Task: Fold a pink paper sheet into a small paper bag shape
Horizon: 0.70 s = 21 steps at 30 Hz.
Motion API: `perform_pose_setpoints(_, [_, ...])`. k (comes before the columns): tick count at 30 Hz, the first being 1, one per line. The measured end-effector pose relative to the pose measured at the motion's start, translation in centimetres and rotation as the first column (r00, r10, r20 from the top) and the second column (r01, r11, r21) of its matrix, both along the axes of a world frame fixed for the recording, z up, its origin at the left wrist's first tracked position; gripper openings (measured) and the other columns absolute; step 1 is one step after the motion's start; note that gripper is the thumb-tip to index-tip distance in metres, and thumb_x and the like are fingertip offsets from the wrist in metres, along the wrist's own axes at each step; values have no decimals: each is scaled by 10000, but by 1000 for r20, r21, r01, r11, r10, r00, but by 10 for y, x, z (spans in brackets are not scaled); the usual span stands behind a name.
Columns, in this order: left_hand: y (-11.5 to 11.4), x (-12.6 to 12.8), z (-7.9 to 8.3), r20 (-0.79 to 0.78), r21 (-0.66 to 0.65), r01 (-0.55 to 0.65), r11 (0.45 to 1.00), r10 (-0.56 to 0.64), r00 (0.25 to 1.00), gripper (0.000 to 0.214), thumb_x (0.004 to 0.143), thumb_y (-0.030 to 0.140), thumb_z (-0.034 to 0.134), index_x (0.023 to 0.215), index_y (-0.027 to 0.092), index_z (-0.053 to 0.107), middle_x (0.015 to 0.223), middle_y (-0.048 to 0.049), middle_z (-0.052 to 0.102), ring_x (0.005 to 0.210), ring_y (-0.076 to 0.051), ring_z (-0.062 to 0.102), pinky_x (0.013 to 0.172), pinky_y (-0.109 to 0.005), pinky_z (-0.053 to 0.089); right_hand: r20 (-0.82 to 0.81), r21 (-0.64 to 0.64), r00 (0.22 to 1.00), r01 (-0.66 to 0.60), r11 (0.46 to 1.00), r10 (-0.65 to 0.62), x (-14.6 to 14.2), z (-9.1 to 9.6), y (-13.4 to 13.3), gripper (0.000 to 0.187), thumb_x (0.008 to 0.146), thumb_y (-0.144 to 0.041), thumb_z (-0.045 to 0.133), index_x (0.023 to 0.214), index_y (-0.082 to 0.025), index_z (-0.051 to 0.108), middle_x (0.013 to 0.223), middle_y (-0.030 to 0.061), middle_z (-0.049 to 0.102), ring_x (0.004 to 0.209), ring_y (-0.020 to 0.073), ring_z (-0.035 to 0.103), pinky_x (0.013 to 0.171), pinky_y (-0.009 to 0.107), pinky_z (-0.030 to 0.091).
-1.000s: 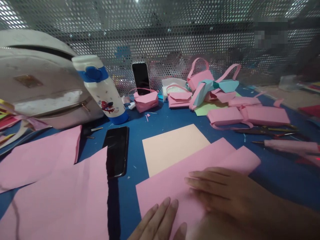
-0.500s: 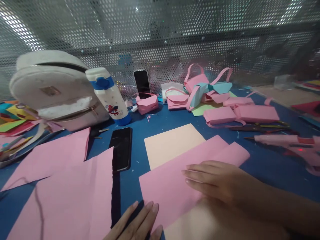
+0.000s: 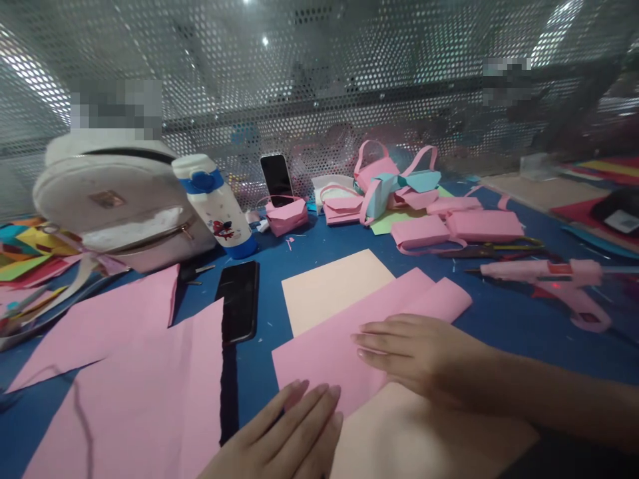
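A folded pink paper sheet lies across cream paper, with its right end curling up. My right hand rests flat on the pink sheet, fingers stretched out towards the left. My left hand lies over the sheet's near left corner, its fingers extended and pointing up and to the right. More cream paper shows beneath, partly hidden by my hands. Large pink sheets with a torn right edge are spread to the left. Neither hand grips anything.
A pink glue gun with a lit red light lies at right. Small pink paper bags stand at the back. A black phone, a leaning bottle and a white backpack are left. Perforated metal panel stands behind.
My left hand has moved up and right, further onto the pink sheet. My right hand stays flat on it. The view has turned slightly to the right, showing more of the glue gun.
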<state>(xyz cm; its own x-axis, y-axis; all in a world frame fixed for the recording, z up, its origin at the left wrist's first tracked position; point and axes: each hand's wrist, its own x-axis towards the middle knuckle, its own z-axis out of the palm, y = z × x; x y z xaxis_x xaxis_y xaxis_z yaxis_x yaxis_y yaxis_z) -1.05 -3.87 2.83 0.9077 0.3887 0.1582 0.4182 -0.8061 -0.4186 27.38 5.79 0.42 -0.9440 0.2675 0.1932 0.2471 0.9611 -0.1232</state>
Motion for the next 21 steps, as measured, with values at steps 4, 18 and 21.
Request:
perform_pose_setpoints(4, [11,28,2,102,-175,-64,982,82,991,405,1031,336,346,1296,110,553,1264,-94,628,1162,-218,546,994,-316,439,-21,-21,1000,-11,1000,11,1,0,1,388,975,-142,382,1326,-111,544,1387,89,555,1317,234,462,1065,425,424])
perform_pose_setpoints(18, [48,71,-1,63,-442,-37,896,72,995,800,873,729,342,1331,87,472,1036,-118,581,890,-253,539,719,-362,468,0,-139,1000,-12,990,13,7,4,7,402,986,-144,350,1338,-64,528,1439,107,495,1350,231,411,1141,415,330])
perform_pose_setpoints(21, [51,74,2,22,-483,-62,873,83,996,785,875,730,320,1329,109,478,1036,-119,579,853,-249,545,695,-373,476,-11,-117,1000,-11,993,10,8,3,6,404,962,-139,371,1318,-56,542,1446,114,486,1368,232,378,1151,413,304])
